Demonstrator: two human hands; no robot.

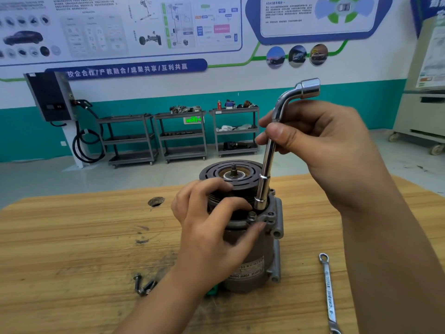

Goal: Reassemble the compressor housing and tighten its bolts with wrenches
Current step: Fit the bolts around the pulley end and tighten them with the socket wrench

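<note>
My right hand [313, 145]: grips the tilted wrench [267, 165].
My left hand [212, 225]: holds the compressor [255, 261].
Risk: the tilt may make the wrench slip.

spanner [329, 295] R of compressor [261, 251], bolts [144, 285] L

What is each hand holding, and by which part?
Right hand grips the socket wrench by its upper shaft, below the bend; left hand holds the compressor pulley.
</note>
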